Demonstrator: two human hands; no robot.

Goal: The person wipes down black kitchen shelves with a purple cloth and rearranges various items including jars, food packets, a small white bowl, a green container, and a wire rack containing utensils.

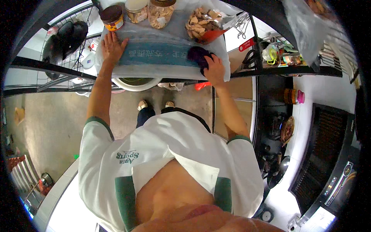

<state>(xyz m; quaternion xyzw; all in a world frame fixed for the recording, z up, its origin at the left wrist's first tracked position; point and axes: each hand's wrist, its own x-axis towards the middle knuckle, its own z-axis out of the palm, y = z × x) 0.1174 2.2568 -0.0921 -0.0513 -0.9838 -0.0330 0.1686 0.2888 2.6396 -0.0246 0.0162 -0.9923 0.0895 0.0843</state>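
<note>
My left hand (112, 47) lies spread on a translucent plastic sheet (139, 68) that covers a shelf. Its fingertips are just in front of a jar with a brown lid and yellow label (112, 18). Over at the sheet's right side, my right hand (215, 68) grips a bunched dark purple cloth (199, 56) pressed on the surface. A blue band with printed characters (156, 54) runs between the hands. Behind are two clear jars of dried pieces, one with a pale lid (136, 13) and one with a brown lid (161, 16). A clear bag of dried pieces (203, 24) lies behind the cloth.
Black pans (65, 40) sit in a wire rack at left. Under the shelf is a white-rimmed tub (136, 85). Scissors with black handles (250, 59) hang at right, beyond the sheet. A stove (274, 127) and a wok (278, 172) stand along the right wall.
</note>
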